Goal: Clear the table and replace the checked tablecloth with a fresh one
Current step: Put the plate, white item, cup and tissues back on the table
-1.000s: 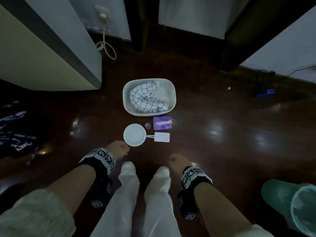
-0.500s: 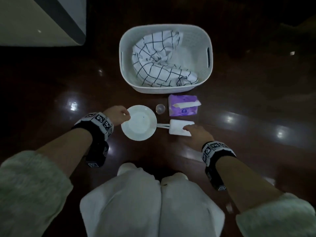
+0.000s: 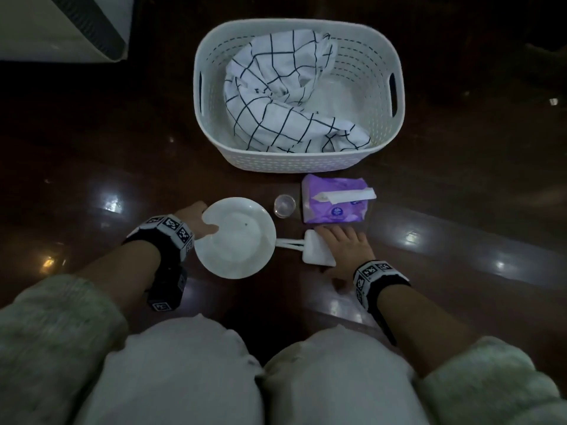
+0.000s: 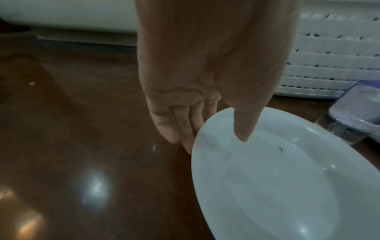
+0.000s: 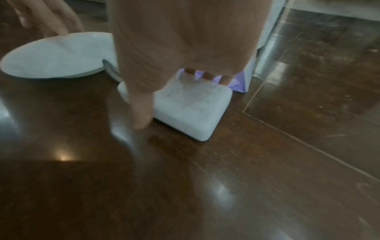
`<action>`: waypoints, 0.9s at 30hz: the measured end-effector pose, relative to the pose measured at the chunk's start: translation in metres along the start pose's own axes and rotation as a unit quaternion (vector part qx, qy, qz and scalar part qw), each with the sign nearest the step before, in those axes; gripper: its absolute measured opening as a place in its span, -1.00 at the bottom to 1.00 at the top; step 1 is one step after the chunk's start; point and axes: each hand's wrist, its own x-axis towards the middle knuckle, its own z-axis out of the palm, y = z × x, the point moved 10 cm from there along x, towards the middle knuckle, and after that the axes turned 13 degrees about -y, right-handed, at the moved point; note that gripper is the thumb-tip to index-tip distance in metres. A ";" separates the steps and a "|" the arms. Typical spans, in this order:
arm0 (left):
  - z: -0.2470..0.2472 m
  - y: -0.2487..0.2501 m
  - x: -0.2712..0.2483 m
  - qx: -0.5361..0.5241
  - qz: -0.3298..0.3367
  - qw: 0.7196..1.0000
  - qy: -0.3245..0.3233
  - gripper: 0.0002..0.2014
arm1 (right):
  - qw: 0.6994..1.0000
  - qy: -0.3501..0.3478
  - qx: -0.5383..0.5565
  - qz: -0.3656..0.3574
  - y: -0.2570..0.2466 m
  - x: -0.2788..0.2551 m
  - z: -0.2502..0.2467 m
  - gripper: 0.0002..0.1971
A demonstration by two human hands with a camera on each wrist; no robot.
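Both hands closed in: left hand now pinches plate.

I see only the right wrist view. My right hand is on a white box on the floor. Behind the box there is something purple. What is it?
Observer: A purple tissue pack with one tissue sticking out. It lies just beyond the white box that the right hand holds.
Operator: Does the left hand have the plate?
Observer: Yes. The left hand pinches the plate at its rim, thumb on the inside and fingers behind the edge.
Operator: Where is the checked cloth?
Observer: The checked cloth lies crumpled inside the white basket, beyond the tissue pack.
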 end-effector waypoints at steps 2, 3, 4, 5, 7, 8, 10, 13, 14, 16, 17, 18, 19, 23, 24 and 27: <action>0.001 -0.005 0.000 0.009 -0.005 1.000 0.016 -0.50 | 1.000 0.016 -0.002 0.005 -0.003 0.000 -0.002 -0.09; 0.001 -0.006 -0.001 0.016 -0.007 1.000 0.018 -0.54 | 1.000 0.022 -0.006 0.005 -0.005 0.001 -0.003 -0.13; 0.002 -0.006 -0.001 0.022 -0.005 1.000 0.015 -0.59 | 1.000 0.021 -0.014 0.005 -0.007 0.003 -0.003 -0.16; 0.004 -0.006 -0.002 0.022 0.000 1.000 0.008 -0.63 | 1.000 0.013 -0.023 0.007 -0.007 0.004 -0.003 -0.16; 0.002 -0.006 -0.005 0.005 0.017 1.000 0.005 -0.67 | 0.999 -0.009 -0.039 0.006 -0.006 0.008 -0.003 -0.13; -0.001 -0.007 -0.007 -0.009 0.022 1.000 0.010 -0.69 | 0.999 -0.024 -0.044 0.004 -0.004 0.009 -0.003 -0.11; -0.011 -0.008 -0.019 -0.035 0.029 0.999 0.027 -0.72 | 0.998 -0.056 -0.040 0.005 -0.001 0.004 -0.002 -0.04; -0.020 -0.009 -0.050 -0.090 0.031 0.995 0.020 -0.74 | 0.996 -0.092 0.000 0.016 0.004 -0.026 -0.009 -0.01; -0.023 -0.009 -0.066 -0.114 0.030 0.993 0.017 -0.75 | 0.995 -0.099 0.012 0.021 0.005 -0.041 -0.014 -0.01; -0.029 -0.007 -0.103 -0.151 0.027 0.988 0.019 -0.77 | 0.992 -0.118 0.040 0.035 0.008 -0.078 -0.028 0.02; -0.032 -0.004 -0.125 -0.164 0.026 0.986 0.020 -0.78 | 0.990 -0.123 0.057 0.044 0.009 -0.101 -0.037 0.04; -0.036 0.000 -0.148 -0.177 0.026 0.984 0.022 -0.78 | 0.988 -0.123 0.073 0.054 0.011 -0.125 -0.048 0.04; -0.041 0.005 -0.172 -0.192 0.028 0.981 0.025 -0.79 | 0.987 -0.119 0.087 0.066 0.012 -0.150 -0.060 0.03; -0.063 0.028 -0.282 -0.269 0.037 0.962 0.026 -0.87 | 0.976 -0.112 0.133 0.129 0.018 -0.255 -0.108 -0.02; -0.071 0.036 -0.312 -0.293 0.038 0.955 0.025 -0.88 | 0.973 -0.112 0.147 0.140 0.018 -0.285 -0.121 -0.03; -0.101 0.066 -0.402 -0.316 0.043 0.947 0.022 -0.87 | 0.962 -0.102 0.194 0.163 0.023 -0.374 -0.161 -0.03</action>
